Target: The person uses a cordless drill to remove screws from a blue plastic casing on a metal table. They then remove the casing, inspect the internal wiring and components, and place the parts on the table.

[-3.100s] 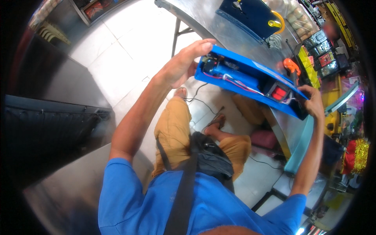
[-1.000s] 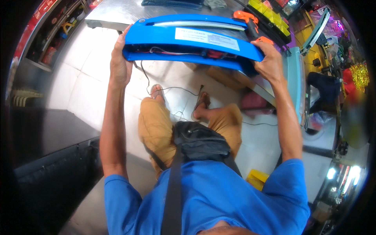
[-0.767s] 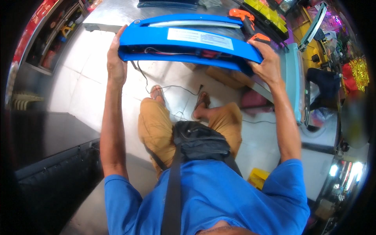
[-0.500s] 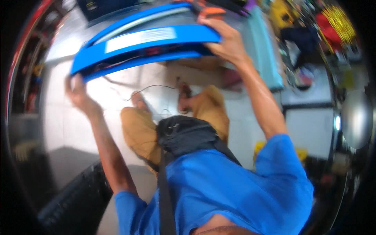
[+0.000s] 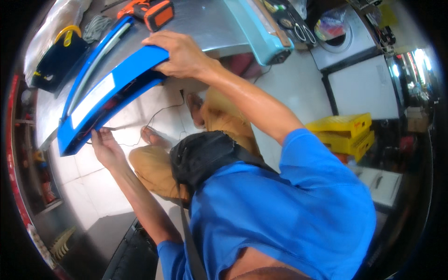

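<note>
A long blue housing (image 5: 122, 79) is held tilted over the front edge of a metal table, its left end lower and nearer me. It has a white label, an open lower side with dark parts inside, and a pale tube (image 5: 98, 65) along a blue strip behind it. My right hand (image 5: 179, 53) grips its right end, thumb below and fingers over the top. My left hand (image 5: 107, 147) is closed with bent fingers at the lower edge near the left end. Whether those fingertips also pinch a thin wire cannot be made out.
On the metal table (image 5: 205, 28) lie an orange cordless power tool (image 5: 151, 14), a grey cable coil (image 5: 96, 27) and a dark bag (image 5: 58, 60). A teal case (image 5: 261, 35) and scissors (image 5: 301, 32) are farther right. Yellow crates (image 5: 343, 135) stand right; a dark cord (image 5: 154, 114) crosses the floor.
The view has turned right. The blue housing now slants more steeply, left end down. My left hand has shifted from its left end to farther along the lower edge; my right hand keeps its grip.
</note>
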A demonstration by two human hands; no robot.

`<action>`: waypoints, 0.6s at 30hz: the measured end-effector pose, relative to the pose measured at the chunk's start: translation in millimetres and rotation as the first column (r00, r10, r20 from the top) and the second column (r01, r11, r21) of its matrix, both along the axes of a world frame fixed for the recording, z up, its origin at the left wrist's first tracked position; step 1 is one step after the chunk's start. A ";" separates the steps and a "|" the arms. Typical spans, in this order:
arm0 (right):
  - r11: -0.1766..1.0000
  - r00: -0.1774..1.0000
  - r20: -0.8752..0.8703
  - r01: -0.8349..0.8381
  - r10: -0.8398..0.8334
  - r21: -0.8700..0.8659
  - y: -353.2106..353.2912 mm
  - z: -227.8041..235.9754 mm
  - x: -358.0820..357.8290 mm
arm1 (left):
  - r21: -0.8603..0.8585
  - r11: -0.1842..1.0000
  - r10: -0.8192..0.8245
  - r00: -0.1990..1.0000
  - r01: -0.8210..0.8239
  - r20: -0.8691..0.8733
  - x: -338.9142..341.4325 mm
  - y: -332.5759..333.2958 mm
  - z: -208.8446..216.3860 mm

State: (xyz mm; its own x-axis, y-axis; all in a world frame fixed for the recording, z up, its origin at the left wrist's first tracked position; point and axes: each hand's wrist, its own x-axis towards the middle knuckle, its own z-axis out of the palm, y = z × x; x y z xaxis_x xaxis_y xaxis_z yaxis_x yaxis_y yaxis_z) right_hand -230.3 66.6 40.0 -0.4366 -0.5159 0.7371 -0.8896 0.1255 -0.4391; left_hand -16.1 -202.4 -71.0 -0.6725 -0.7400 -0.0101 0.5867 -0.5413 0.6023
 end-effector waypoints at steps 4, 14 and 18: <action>0.999 1.000 -0.011 -0.016 0.015 -0.039 3.8 -5.2 4.4 | 0.015 0.995 -0.099 0.972 0.098 0.215 -8.0 10.1 7.2; 0.999 0.968 0.249 0.038 -0.035 -0.010 2.6 6.0 -5.6 | -0.261 0.962 -0.021 0.973 0.082 0.228 -16.8 37.1 61.5; 0.998 0.964 0.263 0.056 -0.047 -0.028 -17.8 12.8 -18.7 | -0.297 0.941 -0.063 0.949 0.160 0.309 -19.4 17.0 79.1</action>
